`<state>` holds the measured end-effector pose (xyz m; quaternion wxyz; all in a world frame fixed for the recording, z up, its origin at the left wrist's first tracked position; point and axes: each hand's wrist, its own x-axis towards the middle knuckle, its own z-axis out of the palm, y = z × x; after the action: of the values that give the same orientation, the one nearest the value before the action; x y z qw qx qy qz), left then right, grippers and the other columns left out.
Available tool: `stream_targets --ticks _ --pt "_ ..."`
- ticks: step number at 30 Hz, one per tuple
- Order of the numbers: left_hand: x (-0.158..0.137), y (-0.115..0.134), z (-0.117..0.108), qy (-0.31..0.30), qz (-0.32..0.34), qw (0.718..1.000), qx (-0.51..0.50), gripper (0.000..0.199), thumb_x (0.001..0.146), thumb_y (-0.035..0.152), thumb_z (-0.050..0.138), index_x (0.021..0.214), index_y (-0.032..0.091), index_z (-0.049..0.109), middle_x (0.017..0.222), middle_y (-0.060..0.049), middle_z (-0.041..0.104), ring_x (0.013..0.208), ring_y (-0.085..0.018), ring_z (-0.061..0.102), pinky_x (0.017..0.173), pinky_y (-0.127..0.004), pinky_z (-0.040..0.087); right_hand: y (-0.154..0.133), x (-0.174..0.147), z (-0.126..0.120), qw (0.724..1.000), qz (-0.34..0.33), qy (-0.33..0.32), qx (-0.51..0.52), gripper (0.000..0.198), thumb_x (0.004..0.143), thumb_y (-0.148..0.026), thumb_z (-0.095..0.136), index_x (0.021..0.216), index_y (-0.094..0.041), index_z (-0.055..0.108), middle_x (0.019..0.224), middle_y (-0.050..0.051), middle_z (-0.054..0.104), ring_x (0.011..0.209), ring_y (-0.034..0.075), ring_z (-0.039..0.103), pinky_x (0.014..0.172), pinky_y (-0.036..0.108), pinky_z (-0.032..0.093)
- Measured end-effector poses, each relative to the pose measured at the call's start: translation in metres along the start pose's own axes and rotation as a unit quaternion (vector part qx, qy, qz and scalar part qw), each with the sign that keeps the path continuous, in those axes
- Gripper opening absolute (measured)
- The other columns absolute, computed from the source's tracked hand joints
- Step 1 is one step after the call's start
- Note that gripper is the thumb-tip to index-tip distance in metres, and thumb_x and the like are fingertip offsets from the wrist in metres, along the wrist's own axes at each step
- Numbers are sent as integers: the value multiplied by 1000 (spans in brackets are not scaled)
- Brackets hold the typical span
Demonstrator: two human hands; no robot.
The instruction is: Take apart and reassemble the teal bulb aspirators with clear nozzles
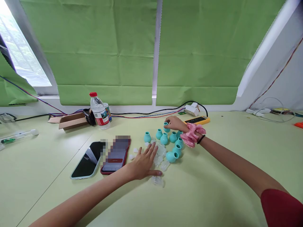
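My left hand (146, 160) lies with its fingers spread at the left side of a heap of clear plastic pieces (161, 151). One more clear piece (157, 181) sits just below its thumb. My right hand (175, 123) pinches a small turquoise vase-shaped pot (166, 127) at the back of a group of like pots. Several of these stand upright, such as one pot (147, 137) at the left. Nearest me, another pot (171, 156) lies tipped on its side. Small white pieces (135, 150) are scattered beside my left fingers. A pink scrunchie (193, 135) circles my right wrist.
Two phones, one pale-cased (86, 160) and one red-cased (116, 156), lie left of my left hand. Behind them stand a water bottle (99, 112), a can (107, 111) and an open cardboard box (73, 121). A yellow-black power strip (197, 120) and cables lie along the back.
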<state>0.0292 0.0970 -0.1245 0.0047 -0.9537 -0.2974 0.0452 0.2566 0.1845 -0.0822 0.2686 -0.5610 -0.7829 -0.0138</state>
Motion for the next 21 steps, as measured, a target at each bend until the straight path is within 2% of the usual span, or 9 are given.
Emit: stream_targets --ticks 5,8,11,13,14,16,17,19,21 --pt "0 -4 -2 -17 11 1000 -20 90 68 69 17 130 8 0 136 -19 0 124 -33 3 92 -53 18 0 -2 8 999 -24 -27 -7 33 65 -36 51 58 -5 60 54 0 58 52 5 54 49 14 34" --pt "-3 -4 -13 -9 -2 999 -36 87 69 68 15 130 9 -3 135 -19 -4 124 -33 2 92 -55 17 -13 -10 2 1000 -21 16 -10 28 67 -32 55 76 -6 60 73 6 63 63 12 57 58 20 40" --pt "-7 5 -18 4 -4 999 -38 88 68 69 15 130 10 -4 135 -18 -5 123 -34 0 91 -57 15 -39 -36 -12 997 -27 71 -3 27 75 -29 47 95 -11 54 94 9 59 80 17 56 74 29 42" --pt "-10 16 -13 10 13 999 -31 88 68 69 16 131 9 1 136 -18 -2 123 -35 2 91 -57 15 -57 -64 -23 993 -93 77 14 26 74 -29 49 96 -14 51 94 8 58 86 18 54 77 30 42" --pt "-11 22 -8 21 26 999 -25 84 71 67 16 131 9 4 136 -18 1 123 -35 3 91 -57 15 -64 -80 -27 988 -148 50 8 27 73 -29 50 97 -15 51 95 9 57 90 20 52 78 33 42" --pt "-11 31 4 75 38 996 -12 69 79 57 10 131 12 11 137 -15 9 124 -32 5 93 -55 14 -72 -112 -31 972 -221 -63 -45 30 71 -28 52 99 -20 51 102 9 53 93 23 50 77 37 43" --pt "-10 33 11 104 35 994 -5 66 80 55 10 130 12 14 136 -15 11 124 -32 6 93 -54 15 -73 -125 -30 966 -218 -120 -72 33 70 -27 52 102 -23 50 108 8 50 95 24 49 77 38 43" --pt "-5 33 20 141 24 990 8 58 82 50 13 128 15 21 135 -13 18 123 -31 11 93 -53 18 -68 -147 -24 959 -207 -170 -88 43 66 -30 55 107 -24 47 115 9 45 97 27 48 76 39 45" --pt "0 29 25 164 0 986 19 50 85 44 16 126 18 27 134 -12 23 122 -29 17 93 -50 21 -59 -159 -14 965 -173 -176 -85 43 68 -26 52 110 -23 44 116 11 42 96 25 49 73 36 47"
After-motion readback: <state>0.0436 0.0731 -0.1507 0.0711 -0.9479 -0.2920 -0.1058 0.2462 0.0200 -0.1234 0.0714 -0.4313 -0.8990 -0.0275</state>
